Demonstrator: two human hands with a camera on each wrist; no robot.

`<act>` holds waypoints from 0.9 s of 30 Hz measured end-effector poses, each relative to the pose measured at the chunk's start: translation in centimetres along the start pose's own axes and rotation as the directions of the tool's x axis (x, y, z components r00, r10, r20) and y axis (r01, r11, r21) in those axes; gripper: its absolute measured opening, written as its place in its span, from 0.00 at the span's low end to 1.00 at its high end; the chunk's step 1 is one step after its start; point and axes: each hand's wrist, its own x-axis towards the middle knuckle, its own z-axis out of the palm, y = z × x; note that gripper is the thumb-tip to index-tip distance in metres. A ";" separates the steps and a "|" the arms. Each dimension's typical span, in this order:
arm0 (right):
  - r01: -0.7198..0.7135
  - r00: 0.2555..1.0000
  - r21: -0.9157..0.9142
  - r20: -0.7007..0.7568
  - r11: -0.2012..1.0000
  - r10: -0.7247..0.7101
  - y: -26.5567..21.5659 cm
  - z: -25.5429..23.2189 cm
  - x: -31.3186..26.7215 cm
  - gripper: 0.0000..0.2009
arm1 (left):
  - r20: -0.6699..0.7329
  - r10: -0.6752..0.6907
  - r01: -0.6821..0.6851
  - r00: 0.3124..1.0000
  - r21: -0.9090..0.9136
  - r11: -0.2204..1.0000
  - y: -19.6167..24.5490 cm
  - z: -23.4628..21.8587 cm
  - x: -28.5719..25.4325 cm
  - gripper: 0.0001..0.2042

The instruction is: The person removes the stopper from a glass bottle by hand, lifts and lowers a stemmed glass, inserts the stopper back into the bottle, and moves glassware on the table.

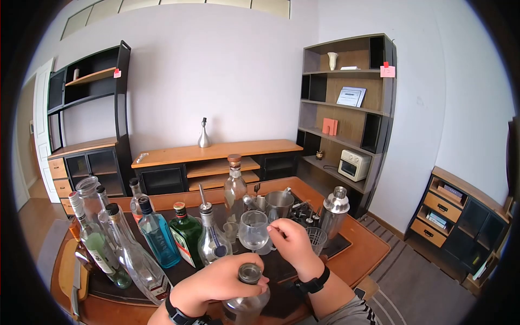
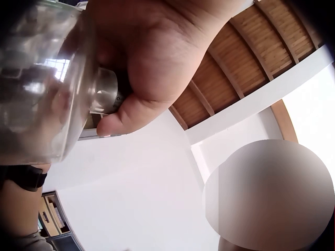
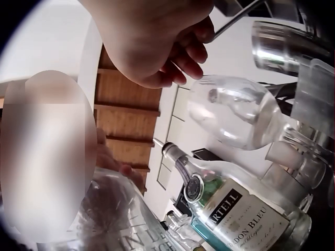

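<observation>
In the head view my left hand (image 1: 222, 279) grips the neck of a clear glass bottle (image 1: 250, 300), with its uncapped mouth pointing up. The left wrist view shows the fingers and thumb of this hand around the neck, beside the wide clear bottle body (image 2: 36, 89). My right hand (image 1: 295, 244) hovers beside a stemmed glass (image 1: 253, 230), its fingers loosely curled. From the right wrist, these fingers (image 3: 183, 57) stand just off the rim of the glass (image 3: 230, 112), and nothing shows between them. A thin metal rod (image 3: 238, 21) appears beyond them.
Several bottles crowd the left, including a blue bottle (image 1: 160, 238), a green bottle (image 1: 187, 233) and a cognac bottle with a pourer (image 1: 211, 244). A knife (image 1: 75, 292) lies at the left edge. Behind the glass are an ice bucket (image 1: 279, 205) and a cocktail shaker (image 1: 334, 211).
</observation>
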 end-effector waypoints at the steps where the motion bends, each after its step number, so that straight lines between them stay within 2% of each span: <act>1: -0.007 1.000 -0.001 0.003 1.000 0.007 0.4 0.2 0.1 0.05 | -0.002 -0.012 0.012 1.000 -0.044 0.999 -0.1 0.0 0.0 0.11; 3: -0.025 0.999 -0.113 0.024 0.993 0.028 0.9 0.2 0.1 0.06 | -0.019 -0.006 0.005 1.000 -0.077 0.997 -0.2 0.1 0.1 0.11; 5: -0.040 0.999 -0.117 0.025 0.992 0.043 0.7 0.4 0.0 0.07 | -0.027 -0.010 0.007 1.000 -0.107 0.994 -0.2 0.2 0.2 0.12; 9: 0.044 0.999 -0.095 -0.007 0.994 -0.045 0.2 0.3 -0.3 0.07 | -0.049 -0.018 0.012 0.999 -0.112 0.994 -0.5 0.3 0.3 0.12; 11: 0.033 0.991 -0.025 -0.126 0.999 -0.036 -0.4 0.0 -0.3 0.07 | -0.051 -0.006 0.000 0.999 -0.120 0.993 -0.8 0.4 0.4 0.12; 13: 0.026 0.995 -0.061 -0.099 0.998 -0.032 0.1 -0.1 -0.6 0.10 | -0.064 -0.013 0.002 0.998 -0.168 0.986 -0.9 0.4 0.5 0.12; 15: 0.158 0.976 -0.144 -0.128 0.977 -0.177 0.7 0.3 -0.6 0.17 | -0.068 0.002 -0.013 0.998 -0.171 0.985 -1.0 0.6 0.5 0.12; 16: 0.204 0.970 -0.188 -0.092 0.961 -0.223 1.3 0.4 -0.6 0.24 | -0.075 0.006 -0.021 0.997 -0.198 0.980 -1.0 0.7 0.6 0.12; 17: 0.204 0.970 -0.187 -0.095 0.961 -0.225 1.5 0.4 -0.8 0.24 | -0.083 0.010 -0.028 0.997 -0.223 0.974 -0.9 0.7 0.6 0.12; 19: 0.118 0.990 -0.281 -0.044 0.953 -0.135 1.3 0.7 -0.9 0.26 | -0.079 0.025 -0.042 0.997 -0.224 0.974 -1.0 0.7 0.7 0.11; 23: 0.106 0.994 -0.250 0.057 0.962 -0.095 2.5 1.4 -1.3 0.30 | -0.086 0.009 -0.028 0.996 -0.221 0.975 -0.9 0.7 0.7 0.11; 25: -0.012 0.986 -0.113 0.165 0.993 0.031 2.7 1.7 -1.3 0.36 | -0.085 0.016 -0.035 0.996 -0.223 0.974 -1.0 0.7 0.7 0.11; 26: -0.014 0.986 -0.115 0.163 0.993 0.032 2.8 1.9 -1.4 0.36 | -0.086 0.023 -0.042 0.996 -0.224 0.974 -1.1 0.7 0.8 0.11; 27: -0.076 0.983 -0.034 0.166 0.997 0.081 2.9 2.3 -1.6 0.39 | -0.083 0.023 -0.041 0.996 -0.224 0.974 -1.2 0.7 0.8 0.11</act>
